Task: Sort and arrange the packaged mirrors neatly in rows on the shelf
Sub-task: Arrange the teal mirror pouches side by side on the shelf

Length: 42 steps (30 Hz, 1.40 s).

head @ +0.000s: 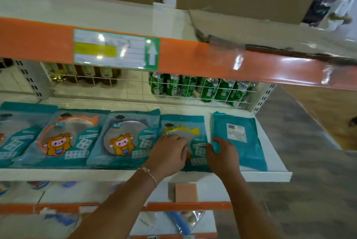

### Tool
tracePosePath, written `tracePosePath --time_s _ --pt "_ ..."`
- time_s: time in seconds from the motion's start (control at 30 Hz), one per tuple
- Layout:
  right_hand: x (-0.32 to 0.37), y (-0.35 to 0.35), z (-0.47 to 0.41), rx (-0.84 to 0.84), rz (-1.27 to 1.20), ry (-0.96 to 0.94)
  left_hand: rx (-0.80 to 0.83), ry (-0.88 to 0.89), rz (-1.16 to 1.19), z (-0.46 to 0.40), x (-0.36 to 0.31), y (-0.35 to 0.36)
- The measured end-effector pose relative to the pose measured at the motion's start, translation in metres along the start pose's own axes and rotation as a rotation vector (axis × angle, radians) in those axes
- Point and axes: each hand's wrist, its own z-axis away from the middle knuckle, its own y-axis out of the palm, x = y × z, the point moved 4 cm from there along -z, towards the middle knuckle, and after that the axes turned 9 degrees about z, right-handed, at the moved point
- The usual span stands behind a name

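Store aisle, white shelf with orange price rails above and below; green cans and bottles sit behind a wire grid at the back.

Head view: teal packaged mirrors lie flat in one row along the shelf front. From the left: a partly cropped pack, an orange-framed mirror pack, a grey-framed pack, all face up and slightly overlapping. The yellow-framed pack sits under the left hand, fingers loosely curved, pressing on its face. Right hand has fingers curled at the edge of the last pack, which lies face down, barcode label up, set apart from the row; looks like a pinch on its left edge.

Progress estimate: most of the row is laid. Still left: flip the face-down pack, close the gap, square up the tilted packs.
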Motion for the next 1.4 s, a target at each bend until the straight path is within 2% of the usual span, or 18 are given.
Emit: tracePosePath --time_s 0.1,0.17,0.23,0.37,0.5,0.57,0.67,0.73,0.9,0.97,1.1,1.2,1.3,1.4 --pt "-0.050 -0.018 -0.012 -0.021 0.036 0.127 0.048 -0.008 0.033 -0.013 -0.025 0.025" --pt "-0.081 -0.033 -0.021 -0.036 0.142 0.225 0.050 -0.025 0.057 -0.023 -0.045 0.039" --pt "-0.105 -0.044 -0.029 -0.002 0.196 0.318 0.059 -0.013 0.091 -0.035 -0.068 0.053" --pt "-0.127 -0.050 -0.043 0.092 0.148 0.351 0.079 -0.023 0.186 -0.059 -0.106 0.076" --pt "-0.129 -0.050 -0.055 0.196 0.133 0.355 0.155 -0.062 0.158 -0.070 -0.119 0.094" --pt "-0.131 -0.049 -0.060 0.232 0.016 0.374 0.212 -0.082 0.126 -0.071 -0.119 0.101" --pt "-0.138 -0.048 -0.064 0.202 -0.340 0.443 0.275 -0.099 0.076 -0.070 -0.116 0.108" --pt "-0.144 -0.048 -0.068 0.197 -0.484 0.515 0.289 -0.101 0.071 -0.069 -0.116 0.108" --pt "-0.152 -0.044 -0.083 0.400 -0.718 0.633 0.293 -0.162 0.175 -0.073 -0.111 0.102" --pt "-0.150 -0.045 -0.089 0.399 -0.582 0.592 0.304 -0.171 0.190 -0.072 -0.110 0.101" --pt "-0.145 -0.052 -0.093 0.263 -0.207 0.483 0.320 -0.126 0.172 -0.065 -0.107 0.101" --pt "-0.144 -0.050 -0.089 0.298 -0.025 0.420 0.328 -0.094 0.179 -0.062 -0.106 0.102" --pt "-0.143 -0.049 -0.087 0.318 -0.005 0.415 0.324 -0.084 0.173 -0.064 -0.107 0.101" --pt "-0.141 -0.052 -0.087 0.316 -0.094 0.435 0.308 -0.065 0.163 -0.066 -0.109 0.098"
